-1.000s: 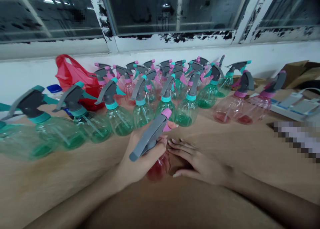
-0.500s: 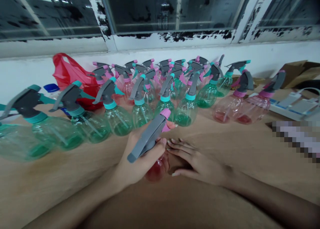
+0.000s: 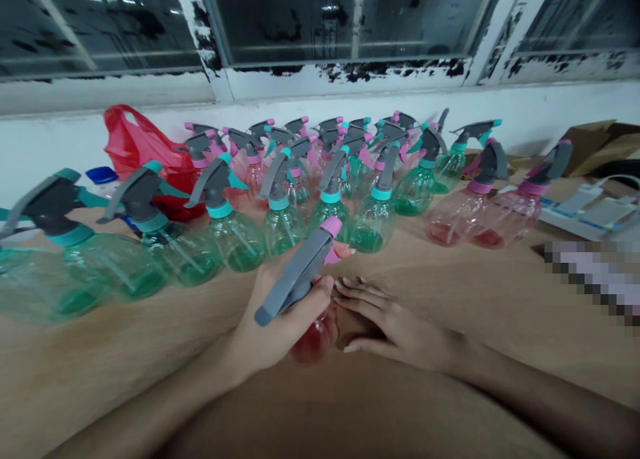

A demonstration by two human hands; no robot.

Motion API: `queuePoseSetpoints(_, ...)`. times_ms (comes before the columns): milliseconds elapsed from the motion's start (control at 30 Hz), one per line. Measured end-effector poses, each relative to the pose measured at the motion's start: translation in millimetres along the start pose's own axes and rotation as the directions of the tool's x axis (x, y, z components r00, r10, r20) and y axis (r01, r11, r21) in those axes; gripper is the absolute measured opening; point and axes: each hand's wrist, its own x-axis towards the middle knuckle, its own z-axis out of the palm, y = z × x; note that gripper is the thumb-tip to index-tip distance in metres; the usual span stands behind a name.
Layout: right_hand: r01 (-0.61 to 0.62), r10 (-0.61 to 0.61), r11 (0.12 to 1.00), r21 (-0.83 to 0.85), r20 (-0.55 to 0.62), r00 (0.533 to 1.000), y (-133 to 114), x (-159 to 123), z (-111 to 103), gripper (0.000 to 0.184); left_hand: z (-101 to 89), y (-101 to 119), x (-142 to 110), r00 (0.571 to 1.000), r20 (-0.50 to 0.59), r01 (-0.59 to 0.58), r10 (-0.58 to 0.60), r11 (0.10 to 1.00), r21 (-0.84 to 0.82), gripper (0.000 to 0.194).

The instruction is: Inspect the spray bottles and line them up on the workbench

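A spray bottle (image 3: 311, 342) with a clear pink body, grey head and pink nozzle stands on the wooden table (image 3: 430, 399) close to me. My left hand (image 3: 287, 312) is wrapped round its neck, just under the grey trigger head (image 3: 300, 269). Part of the neck and collar is hidden by the fingers. My right hand (image 3: 395, 322) lies at the right side of the bottle, fingers stretched out and holding nothing. Its fingertips are close to the pink body; whether they touch it I cannot tell.
A row of green spray bottles (image 3: 237, 242) crosses the table beyond my hands. Behind them several pink and green ones crowd against the wall. Two pink bottles (image 3: 453, 219) stand to the right. A red plastic bag (image 3: 135, 149) and a cardboard box (image 3: 595, 149) are at the back.
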Motion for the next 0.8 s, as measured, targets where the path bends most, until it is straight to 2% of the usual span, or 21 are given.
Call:
queuePoseSetpoints(400,0.002,-0.002,1.000,0.006,-0.009,1.000,1.0,-0.4,1.0,0.068,2.1,-4.1,-1.6,0.999,-0.029,0.023,-0.022,0.999,0.048,0.008)
queuePoseSetpoints(800,-0.009,0.009,1.000,0.028,-0.031,0.999,-1.0,-1.1,0.6,0.066,2.3,-0.6,1.0,0.999,0.002,0.032,-0.032,0.999,-0.015,0.008)
